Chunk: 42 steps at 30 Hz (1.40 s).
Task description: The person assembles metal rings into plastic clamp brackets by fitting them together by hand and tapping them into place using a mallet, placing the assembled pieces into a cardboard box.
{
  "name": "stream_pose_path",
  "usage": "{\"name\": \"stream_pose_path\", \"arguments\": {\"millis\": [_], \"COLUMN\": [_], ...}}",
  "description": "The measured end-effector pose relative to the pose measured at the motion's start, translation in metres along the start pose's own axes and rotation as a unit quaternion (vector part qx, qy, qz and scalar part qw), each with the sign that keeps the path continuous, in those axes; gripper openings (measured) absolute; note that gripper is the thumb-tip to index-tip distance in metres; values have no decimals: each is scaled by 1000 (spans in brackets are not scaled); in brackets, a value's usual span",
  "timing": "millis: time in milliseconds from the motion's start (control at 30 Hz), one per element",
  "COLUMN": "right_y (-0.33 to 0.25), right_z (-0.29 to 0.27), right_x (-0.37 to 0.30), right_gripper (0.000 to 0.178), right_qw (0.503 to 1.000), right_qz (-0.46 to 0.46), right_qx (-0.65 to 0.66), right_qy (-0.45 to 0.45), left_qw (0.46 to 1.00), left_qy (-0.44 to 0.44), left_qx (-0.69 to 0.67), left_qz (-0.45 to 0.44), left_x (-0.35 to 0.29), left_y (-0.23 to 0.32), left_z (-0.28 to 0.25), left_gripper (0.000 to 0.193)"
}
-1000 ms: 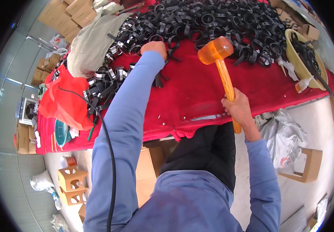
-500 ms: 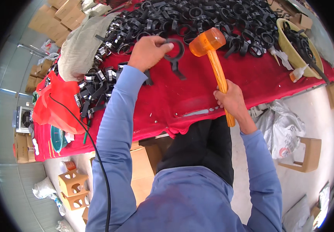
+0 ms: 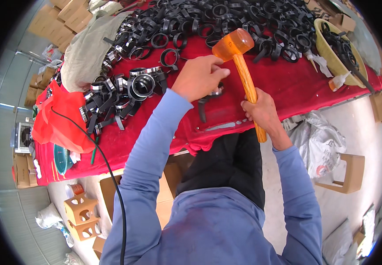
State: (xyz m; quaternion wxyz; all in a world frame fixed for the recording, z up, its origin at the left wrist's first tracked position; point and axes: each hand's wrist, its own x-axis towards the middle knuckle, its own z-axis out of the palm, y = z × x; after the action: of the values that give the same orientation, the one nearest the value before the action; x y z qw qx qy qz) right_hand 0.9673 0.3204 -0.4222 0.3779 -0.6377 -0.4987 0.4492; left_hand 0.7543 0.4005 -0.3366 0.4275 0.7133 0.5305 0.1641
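Note:
My right hand (image 3: pixel 261 110) is wrapped round the wooden handle of a mallet (image 3: pixel 234 44), whose amber translucent head points up over the table. My left hand (image 3: pixel 202 78) is bent over the red cloth, just left of the mallet handle, with curled fingers and thumb and forefinger close together. What it holds, if anything, is hidden from above. Right beneath it, a black ring clamp (image 3: pixel 203 110) shows its long tab and a bit of shiny rim; the hand covers most of its ring. Left of my forearm lies a cluster of black ring clamps with silvery bands (image 3: pixel 142 85).
A large heap of black rings (image 3: pixel 226 17) covers the table's far side. At the right stands a yellow basket (image 3: pixel 339 53) of black parts beside a small bottle (image 3: pixel 339 83). A red bag (image 3: pixel 60 119) lies at left; a black cable (image 3: pixel 111 172) crosses my left arm.
My left hand has moved right and nearer to me; the black ring that showed in its fingers is now largely out of sight. The mallet stays raised in my right hand, almost unmoved.

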Motion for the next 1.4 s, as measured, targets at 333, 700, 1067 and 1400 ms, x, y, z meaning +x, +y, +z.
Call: {"name": "stream_pose_path", "arguments": {"millis": [333, 700, 1067, 1400], "right_y": [-2, 38, 11, 19], "right_z": [0, 12, 7, -8], "right_x": [3, 27, 2, 18], "right_gripper": [22, 32, 34, 25], "right_qw": [1000, 960, 995, 998], "right_qz": [-9, -114, -45, -1], "right_qx": [-27, -234, -52, -58], "right_qy": [7, 106, 69, 21], "left_qw": [986, 920, 966, 913], "left_qy": [127, 133, 161, 97], "left_qx": [96, 287, 88, -395], "left_qz": [51, 232, 184, -18], "left_x": [-65, -62, -67, -88], "left_y": [-62, -45, -73, -61], "left_z": [36, 88, 72, 75], "left_gripper": [62, 35, 26, 26]}}
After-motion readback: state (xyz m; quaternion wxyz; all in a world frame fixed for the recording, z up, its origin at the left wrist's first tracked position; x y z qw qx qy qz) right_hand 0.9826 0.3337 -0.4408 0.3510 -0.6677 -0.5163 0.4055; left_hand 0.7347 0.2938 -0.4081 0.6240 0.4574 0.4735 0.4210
